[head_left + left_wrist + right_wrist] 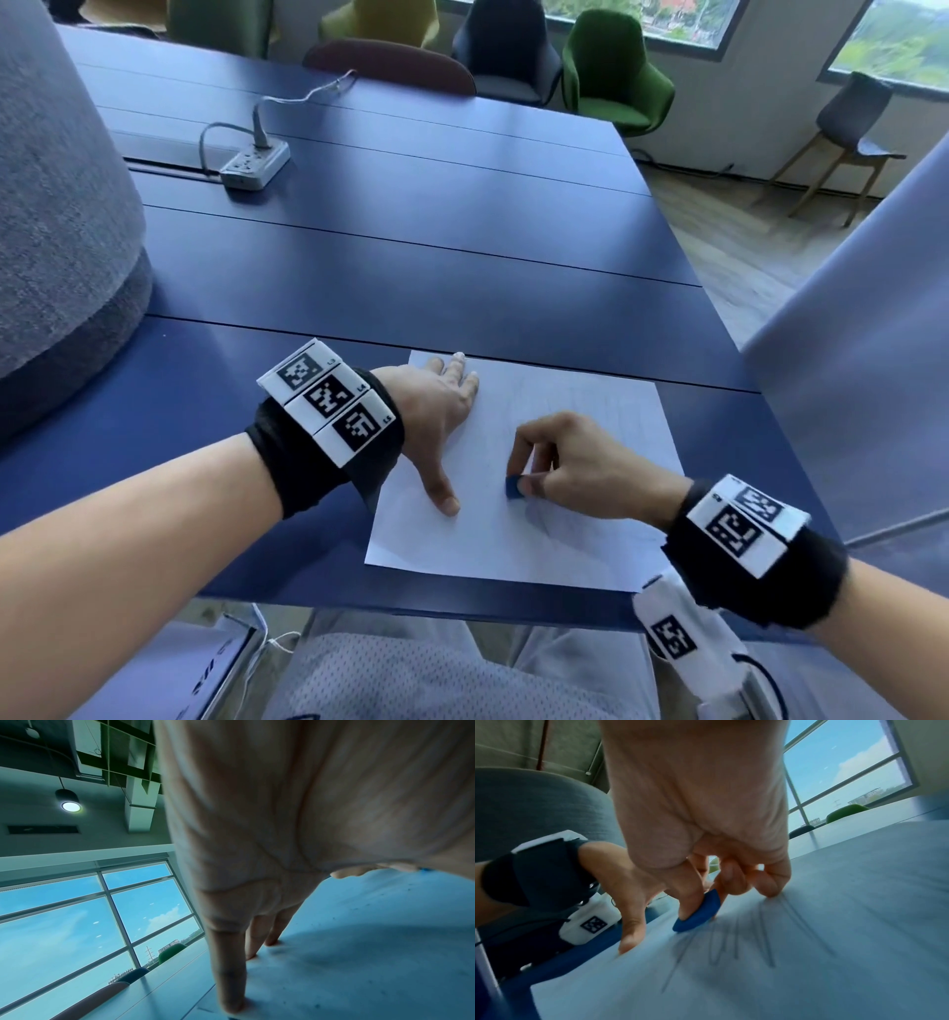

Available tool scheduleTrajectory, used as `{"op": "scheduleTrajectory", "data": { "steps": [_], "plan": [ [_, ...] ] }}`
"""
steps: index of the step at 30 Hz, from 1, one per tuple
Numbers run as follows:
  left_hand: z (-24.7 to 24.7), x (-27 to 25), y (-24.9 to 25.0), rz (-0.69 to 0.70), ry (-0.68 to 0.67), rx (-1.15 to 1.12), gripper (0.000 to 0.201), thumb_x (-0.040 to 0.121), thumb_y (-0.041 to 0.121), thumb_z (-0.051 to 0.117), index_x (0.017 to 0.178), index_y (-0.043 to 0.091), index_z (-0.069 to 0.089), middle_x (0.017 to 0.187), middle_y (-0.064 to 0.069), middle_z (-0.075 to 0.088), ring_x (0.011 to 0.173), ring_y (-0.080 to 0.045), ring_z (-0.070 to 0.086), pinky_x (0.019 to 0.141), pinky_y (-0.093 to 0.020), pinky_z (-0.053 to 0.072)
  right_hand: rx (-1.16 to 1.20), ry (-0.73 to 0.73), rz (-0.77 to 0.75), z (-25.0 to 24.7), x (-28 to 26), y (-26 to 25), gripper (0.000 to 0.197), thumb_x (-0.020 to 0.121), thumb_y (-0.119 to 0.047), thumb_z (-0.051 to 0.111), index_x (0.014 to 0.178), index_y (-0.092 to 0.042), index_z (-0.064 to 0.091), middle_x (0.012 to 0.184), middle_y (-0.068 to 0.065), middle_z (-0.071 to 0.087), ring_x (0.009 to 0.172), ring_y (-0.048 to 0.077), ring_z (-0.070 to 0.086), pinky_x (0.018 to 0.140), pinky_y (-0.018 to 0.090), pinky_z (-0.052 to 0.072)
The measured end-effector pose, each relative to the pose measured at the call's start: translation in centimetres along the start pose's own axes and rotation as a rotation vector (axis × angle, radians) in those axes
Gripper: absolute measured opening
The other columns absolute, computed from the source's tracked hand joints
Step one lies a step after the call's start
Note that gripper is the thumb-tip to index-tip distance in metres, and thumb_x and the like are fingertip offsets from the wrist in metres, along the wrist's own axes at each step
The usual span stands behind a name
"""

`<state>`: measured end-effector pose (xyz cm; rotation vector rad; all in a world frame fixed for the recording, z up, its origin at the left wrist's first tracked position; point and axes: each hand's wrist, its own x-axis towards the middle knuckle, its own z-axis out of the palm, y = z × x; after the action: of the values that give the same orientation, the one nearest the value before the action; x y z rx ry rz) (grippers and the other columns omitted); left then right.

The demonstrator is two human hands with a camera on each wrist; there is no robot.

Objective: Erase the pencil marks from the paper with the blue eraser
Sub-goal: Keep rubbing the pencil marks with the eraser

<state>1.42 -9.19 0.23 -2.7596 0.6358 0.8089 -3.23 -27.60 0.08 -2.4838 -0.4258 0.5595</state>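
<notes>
The head view looks down and forward over both hands on the paper [539, 545]. Each wrist view sits close behind its fingers, low over the sheet, facing the windows [77, 923]. All share the paper.

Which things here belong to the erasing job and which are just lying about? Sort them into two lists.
Part of the job:
blue eraser, pinched by the right hand
paper with pencil marks
left hand, pressing flat on the paper

Just lying about:
power strip and its cable
chairs beyond the table
</notes>
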Motion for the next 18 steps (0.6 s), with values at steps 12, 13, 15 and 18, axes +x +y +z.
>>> {"op": "scheduleTrajectory", "data": {
  "steps": [12, 13, 15, 18],
  "plan": [
    [-0.3, -0.4, 0.1, 0.008, -0.008, 0.017, 0.149, 0.056, 0.071, 0.08, 0.155, 0.004, -0.01, 0.163, -0.012, -0.017, 0.152, -0.026, -0.002, 0.116, -0.035, 0.023, 0.067, 0.067, 0.054, -1.2, 5.3, -1.4, 0.011, 0.074, -0.009, 0.071, 0.083, -0.014, 0.075, 0.062, -0.005, 0.059, 0.055, 0.008, 0.049, 0.047, 0.014, 0.036],
    [-0.3, -0.5, 0.1, 0.009, -0.001, 0.014, 0.149, 0.057, 0.071, 0.08, 0.155, 0.004, -0.009, 0.163, -0.012, -0.016, 0.152, -0.026, 0.0, 0.116, -0.034, 0.023, 0.104, 0.138, 0.074, -1.3, 6.3, -1.3, 0.012, 0.073, -0.009, 0.07, 0.083, -0.013, 0.075, 0.06, -0.007, 0.058, 0.056, 0.007, 0.05, 0.049, 0.015, 0.038],
    [-0.3, -0.6, 0.0, 0.013, 0.013, 0.005, 0.148, 0.057, 0.071, 0.08, 0.155, 0.004, -0.007, 0.163, -0.011, -0.015, 0.152, -0.025, 0.002, 0.115, -0.033, 0.025, 0.118, 0.209, 0.08, -1.3, 6.8, -1.2, 0.011, 0.073, -0.009, 0.069, 0.081, -0.014, 0.074, 0.059, -0.009, 0.057, 0.055, 0.003, 0.051, 0.05, 0.014, 0.038],
    [-0.2, -0.5, 0.0, 0.021, 0.016, 0.009, 0.149, 0.056, 0.072, 0.079, 0.155, 0.003, -0.008, 0.163, -0.012, -0.016, 0.152, -0.025, 0.001, 0.115, -0.033, 0.024, 0.046, 0.059, -0.024, -0.7, 4.1, -1.2, 0.012, 0.074, -0.005, 0.067, 0.077, -0.016, 0.072, 0.057, -0.009, 0.055, 0.046, 0.002, 0.047, 0.044, 0.008, 0.033]
  ]
}}
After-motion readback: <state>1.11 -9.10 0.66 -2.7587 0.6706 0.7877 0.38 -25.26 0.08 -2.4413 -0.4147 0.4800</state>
